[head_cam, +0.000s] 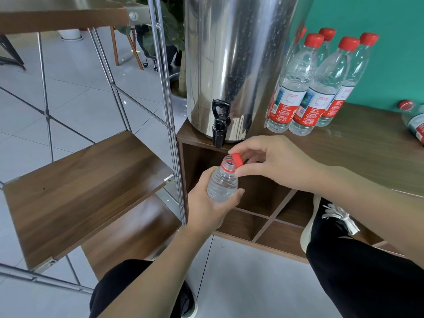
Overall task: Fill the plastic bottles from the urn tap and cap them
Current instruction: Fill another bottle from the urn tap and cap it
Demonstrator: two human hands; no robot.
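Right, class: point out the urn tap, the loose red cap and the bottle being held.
urn tap (219,123), head view, on its black spout body.
red cap (238,159), head view, on its ribbed side.
held bottle (222,185), head view, on its clear shoulder.

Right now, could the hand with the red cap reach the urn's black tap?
Probably yes. The right hand sits just below and beside the tap with nothing between them, but its fingers hold the red cap.

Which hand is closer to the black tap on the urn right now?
Right. The right hand, pinching the red cap, sits just below and right of the tap; the left hand grips the bottle lower down.
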